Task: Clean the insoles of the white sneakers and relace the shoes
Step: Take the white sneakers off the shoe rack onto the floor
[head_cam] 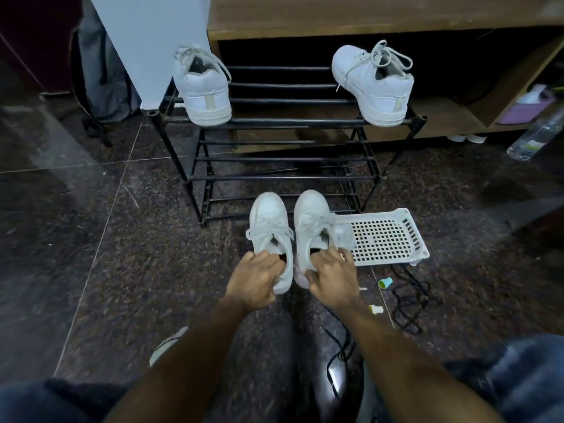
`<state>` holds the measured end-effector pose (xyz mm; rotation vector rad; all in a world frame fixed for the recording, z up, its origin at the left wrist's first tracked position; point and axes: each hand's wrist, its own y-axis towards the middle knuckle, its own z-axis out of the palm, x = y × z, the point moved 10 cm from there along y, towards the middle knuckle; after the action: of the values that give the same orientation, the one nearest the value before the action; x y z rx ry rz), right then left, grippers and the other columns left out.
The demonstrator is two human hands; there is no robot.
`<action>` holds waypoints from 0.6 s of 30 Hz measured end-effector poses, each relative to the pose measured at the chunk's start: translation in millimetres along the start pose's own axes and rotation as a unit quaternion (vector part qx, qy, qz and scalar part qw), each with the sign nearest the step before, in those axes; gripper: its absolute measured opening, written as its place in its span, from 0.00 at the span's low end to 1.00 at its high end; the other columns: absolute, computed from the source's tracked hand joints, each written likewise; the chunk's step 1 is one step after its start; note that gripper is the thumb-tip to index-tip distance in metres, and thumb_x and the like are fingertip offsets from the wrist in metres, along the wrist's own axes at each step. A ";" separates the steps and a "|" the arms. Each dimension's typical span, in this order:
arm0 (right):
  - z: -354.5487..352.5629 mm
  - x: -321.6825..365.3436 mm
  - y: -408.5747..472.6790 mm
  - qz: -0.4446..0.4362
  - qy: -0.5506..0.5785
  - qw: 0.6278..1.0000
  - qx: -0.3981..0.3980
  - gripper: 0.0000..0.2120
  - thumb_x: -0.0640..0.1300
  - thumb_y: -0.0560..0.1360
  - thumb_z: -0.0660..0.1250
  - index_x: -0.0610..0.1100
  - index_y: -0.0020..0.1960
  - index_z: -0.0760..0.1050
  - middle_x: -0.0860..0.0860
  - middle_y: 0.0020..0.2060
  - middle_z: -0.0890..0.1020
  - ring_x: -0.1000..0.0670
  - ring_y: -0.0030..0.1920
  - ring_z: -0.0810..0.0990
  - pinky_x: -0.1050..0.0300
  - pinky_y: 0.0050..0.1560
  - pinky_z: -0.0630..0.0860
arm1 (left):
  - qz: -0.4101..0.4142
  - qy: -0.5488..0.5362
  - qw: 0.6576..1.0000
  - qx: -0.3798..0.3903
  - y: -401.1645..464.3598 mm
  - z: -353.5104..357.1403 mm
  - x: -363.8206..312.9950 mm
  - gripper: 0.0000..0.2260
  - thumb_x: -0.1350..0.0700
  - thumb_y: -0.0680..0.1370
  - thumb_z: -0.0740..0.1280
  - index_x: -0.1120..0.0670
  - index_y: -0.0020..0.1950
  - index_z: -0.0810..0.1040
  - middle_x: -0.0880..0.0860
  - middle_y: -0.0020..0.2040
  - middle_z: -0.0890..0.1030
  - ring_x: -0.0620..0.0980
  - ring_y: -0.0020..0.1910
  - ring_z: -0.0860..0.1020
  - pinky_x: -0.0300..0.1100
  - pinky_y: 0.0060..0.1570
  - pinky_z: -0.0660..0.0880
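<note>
Left hand [254,277] grips heel collar of left sneaker [270,236]; right hand [331,274] grips right sneaker [314,230]; pair on floor before shoe rack [283,160]. Light, soft-walled; heel steadiest hold.

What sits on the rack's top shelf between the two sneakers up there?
Nothing: in the head view, the top shelf of the rack shows only bare black bars between the left sneaker and the right sneaker.
</note>
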<state>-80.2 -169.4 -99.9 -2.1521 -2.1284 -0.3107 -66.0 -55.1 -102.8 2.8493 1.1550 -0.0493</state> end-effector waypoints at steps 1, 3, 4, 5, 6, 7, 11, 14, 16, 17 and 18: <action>11.4 1.5 -9.1 -0.006 0.000 1.000 0.012 0.08 0.50 0.66 0.65 0.46 0.38 0.77 0.50 0.36 0.81 0.47 0.42 0.79 0.50 0.50 0.71 | 0.000 -0.010 1.000 0.016 -6.9 11.4 -3.6 0.17 0.57 0.55 0.75 0.49 0.37 0.71 0.46 0.35 0.74 0.49 0.35 0.73 0.42 0.34 0.66; 35.8 1.4 -21.8 -0.010 -0.013 0.999 0.051 0.09 0.52 0.67 0.64 0.47 0.38 0.77 0.52 0.36 0.82 0.49 0.42 0.79 0.51 0.49 0.70 | -0.005 -0.025 0.998 0.053 -17.5 34.3 -7.5 0.18 0.56 0.53 0.76 0.49 0.37 0.72 0.46 0.35 0.75 0.49 0.34 0.74 0.40 0.31 0.67; 46.3 -0.4 -24.2 -0.010 -0.021 0.997 0.072 0.11 0.53 0.67 0.61 0.47 0.38 0.78 0.52 0.36 0.82 0.49 0.41 0.79 0.52 0.49 0.70 | -0.011 -0.026 0.997 0.069 -20.6 44.1 -7.7 0.18 0.56 0.52 0.76 0.49 0.36 0.73 0.46 0.34 0.75 0.49 0.34 0.75 0.39 0.30 0.67; 55.8 -3.1 -23.8 -0.010 -0.027 0.996 0.089 0.12 0.53 0.68 0.59 0.47 0.39 0.78 0.52 0.37 0.83 0.49 0.42 0.79 0.52 0.49 0.71 | -0.017 -0.026 0.996 0.079 -21.7 53.5 -7.2 0.18 0.56 0.51 0.77 0.50 0.36 0.73 0.46 0.34 0.75 0.48 0.33 0.75 0.38 0.29 0.67; 63.0 -5.4 -21.8 -0.011 -0.028 0.994 0.104 0.13 0.53 0.70 0.59 0.47 0.41 0.78 0.52 0.39 0.83 0.49 0.45 0.79 0.51 0.51 0.70 | -0.022 -0.029 0.996 0.084 -21.0 61.9 -6.0 0.19 0.56 0.50 0.77 0.50 0.35 0.73 0.45 0.33 0.75 0.48 0.32 0.75 0.38 0.28 0.67; 68.8 -7.0 -17.8 -0.015 -0.028 0.993 0.113 0.13 0.52 0.72 0.60 0.47 0.45 0.78 0.51 0.43 0.84 0.48 0.49 0.79 0.50 0.55 0.69 | -0.026 -0.033 0.995 0.085 -19.1 68.5 -4.1 0.19 0.57 0.50 0.77 0.50 0.35 0.73 0.45 0.33 0.75 0.48 0.32 0.75 0.38 0.27 0.68; 90.4 -17.2 12.4 -0.032 -0.043 0.988 0.142 0.13 0.51 0.76 0.61 0.46 0.56 0.75 0.49 0.54 0.81 0.48 0.61 0.73 0.49 0.65 0.61 | -0.052 -0.043 0.993 0.092 -0.3 93.0 13.5 0.19 0.58 0.51 0.78 0.51 0.36 0.73 0.46 0.35 0.75 0.49 0.36 0.76 0.40 0.29 0.71; 101.5 -28.0 37.0 -0.026 -0.048 0.989 0.136 0.13 0.52 0.76 0.62 0.46 0.56 0.75 0.49 0.56 0.81 0.48 0.64 0.71 0.49 0.65 0.61 | -0.065 -0.068 0.988 0.119 17.9 111.5 25.5 0.13 0.60 0.62 0.74 0.53 0.44 0.76 0.49 0.44 0.77 0.53 0.47 0.76 0.45 0.40 0.73; 110.7 -33.7 48.4 -0.023 -0.049 0.988 0.141 0.13 0.52 0.76 0.64 0.46 0.55 0.75 0.49 0.58 0.81 0.49 0.71 0.66 0.49 0.66 0.61 | -0.068 -0.063 0.988 0.127 30.6 118.0 30.2 0.12 0.60 0.67 0.70 0.53 0.50 0.76 0.50 0.49 0.77 0.53 0.53 0.74 0.46 0.47 0.71; 115.0 -36.2 52.6 -0.021 -0.051 0.988 0.143 0.13 0.52 0.76 0.64 0.47 0.55 0.75 0.49 0.59 0.80 0.50 0.73 0.63 0.49 0.67 0.61 | -0.070 -0.060 0.987 0.130 36.6 121.1 32.1 0.12 0.60 0.69 0.69 0.53 0.52 0.76 0.49 0.52 0.76 0.52 0.55 0.73 0.46 0.50 0.70; 119.3 -38.4 55.5 -0.018 -0.054 0.987 0.149 0.13 0.52 0.76 0.64 0.47 0.56 0.75 0.49 0.59 0.80 0.51 0.74 0.61 0.49 0.68 0.61 | -0.073 -0.058 0.987 0.132 42.3 124.5 34.7 0.12 0.59 0.71 0.69 0.52 0.54 0.76 0.49 0.53 0.76 0.51 0.57 0.73 0.45 0.52 0.70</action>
<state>-16.0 -182.6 -220.3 -2.0015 -2.1107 0.1197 -12.3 -70.4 -226.8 2.9262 1.4272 -0.3988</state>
